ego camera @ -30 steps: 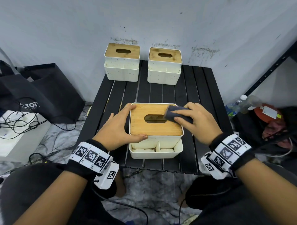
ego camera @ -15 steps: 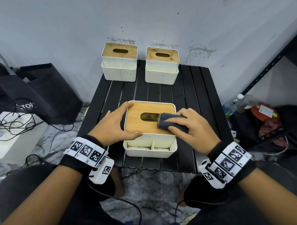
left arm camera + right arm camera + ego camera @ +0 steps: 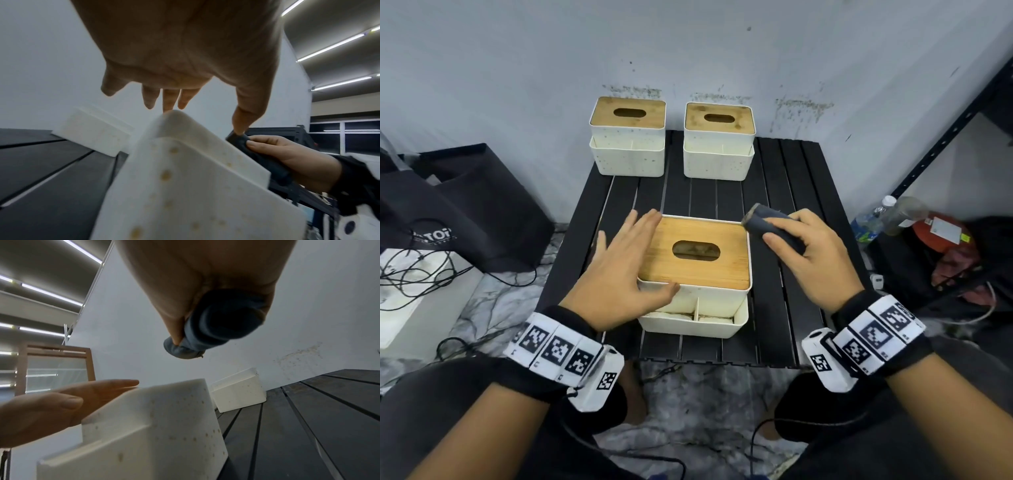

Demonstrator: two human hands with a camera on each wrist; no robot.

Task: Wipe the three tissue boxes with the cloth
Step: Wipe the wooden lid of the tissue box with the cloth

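Near box, landmark for these notes, sits at the front of the black slatted surface, wooden lid on, oval slot showing a dark interior; contents cannot be made out. Its front tray, split by a divider, holds what looks like pale lining only.

Left hand lies flat against the box's left side, fingers straight and spread, thumb along the front rim; grip fully relaxed, holding nothing. A second ago it cupped the corner more closely.

Right hand has come off the lid. It was rubbing beside the slot; now it hovers at the box's far-right corner, fingers and thumb curled tight round the rolled dark cloth, which is clear of the wood.

Reading: lid pass likely finished, sides probably next, or a change of box.

Beyond the near box, against the wall: far-left box and far-right box, lids on, well apart from both hands, seemingly still to be wiped.
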